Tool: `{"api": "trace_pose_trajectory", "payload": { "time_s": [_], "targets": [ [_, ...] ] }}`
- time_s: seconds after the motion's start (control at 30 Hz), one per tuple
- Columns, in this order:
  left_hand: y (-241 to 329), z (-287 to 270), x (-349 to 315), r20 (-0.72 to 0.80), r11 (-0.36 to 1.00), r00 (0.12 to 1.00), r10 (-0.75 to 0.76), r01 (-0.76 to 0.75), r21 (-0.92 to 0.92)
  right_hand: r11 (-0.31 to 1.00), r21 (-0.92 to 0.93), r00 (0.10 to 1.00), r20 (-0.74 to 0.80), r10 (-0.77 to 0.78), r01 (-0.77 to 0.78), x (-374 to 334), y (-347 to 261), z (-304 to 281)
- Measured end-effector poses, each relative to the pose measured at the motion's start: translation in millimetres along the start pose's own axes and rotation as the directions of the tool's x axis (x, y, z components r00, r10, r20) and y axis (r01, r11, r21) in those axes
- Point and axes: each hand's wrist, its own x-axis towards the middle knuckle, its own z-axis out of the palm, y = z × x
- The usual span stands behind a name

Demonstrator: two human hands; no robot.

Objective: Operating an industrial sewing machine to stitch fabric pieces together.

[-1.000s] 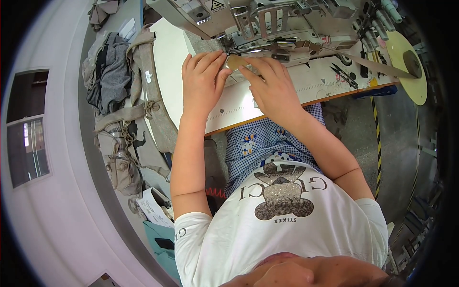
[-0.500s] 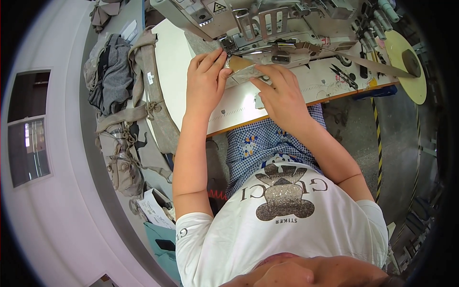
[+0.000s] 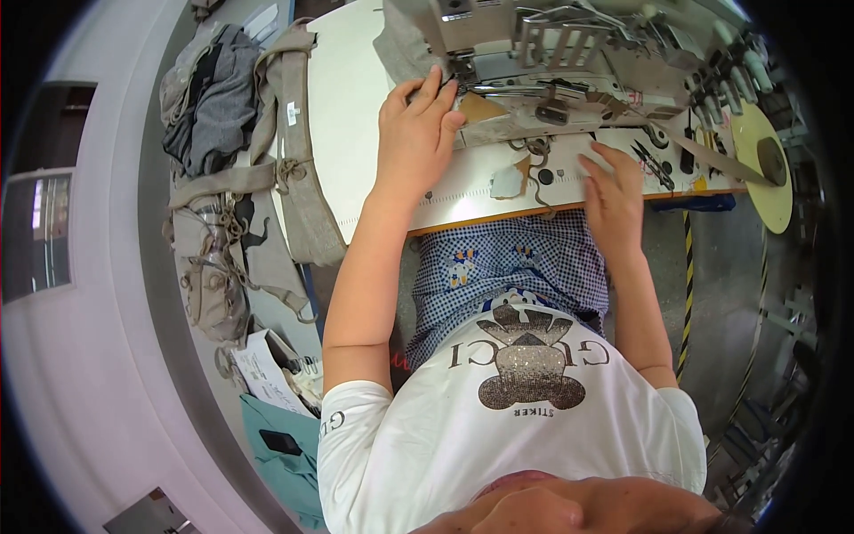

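Note:
My left hand [image 3: 416, 133] lies by the presser foot [image 3: 463, 67] of a sewing machine [image 3: 560, 53], fingers stretched and the thumb apart. Its fingertips are beside a piece of grey fabric [image 3: 405, 49] on the machine bed; whether they touch it is hard to see. A tan triangular plate [image 3: 481, 108] sits just right of the thumb. Over the table's front part, my right hand [image 3: 616, 196] is open and holds nothing, fingers spread. Left of it lie a pale scrap [image 3: 509, 181], a grey cord [image 3: 539, 156] and a small dark round piece [image 3: 545, 176]. Black thread snips [image 3: 652, 164] lie to its right.
A beige tape roll [image 3: 772, 165] on a yellow disc [image 3: 756, 205] stands at the right, its strip [image 3: 712, 153] running to the machine. Grey garments and straps [image 3: 294, 151] hang along the table's left side. A teal cloth [image 3: 267, 418] with a black phone-like object [image 3: 280, 442] is lower left.
My right hand has left the machine bed and moved right, fingers apart. My left hand stays by the presser foot. The scrap and cord on the table now show. The whole view has shifted.

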Motion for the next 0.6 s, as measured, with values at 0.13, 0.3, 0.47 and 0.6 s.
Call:
{"api": "trace_pose_trajectory", "payload": {
  "time_s": [0.13, 0.3, 0.47, 0.6],
  "targets": [
    [2, 2, -1, -0.063, 0.996, 0.997, -0.051, 0.046, -0.082, 0.977, -0.18, 0.994, -0.031, 0.106, -0.11, -31, 44, -18],
    [3, 5, 0, -0.161, 0.965, 0.975, -0.153, 0.112, -0.236, 0.899, -0.377, 0.974, -0.048, 0.22, -0.221, -60, 89, -39],
    [-8, -5, 11, -0.228, 0.88, 0.927, -0.298, 0.174, -0.443, 0.837, -0.469, 0.956, -0.063, 0.288, -0.283, -71, 114, -44],
    [-26, -12, 34, -0.239, 0.856, 0.893, -0.381, 0.243, -0.457, 0.825, -0.493, 0.957, -0.059, 0.285, -0.276, -68, 126, -43]
  ]
}}
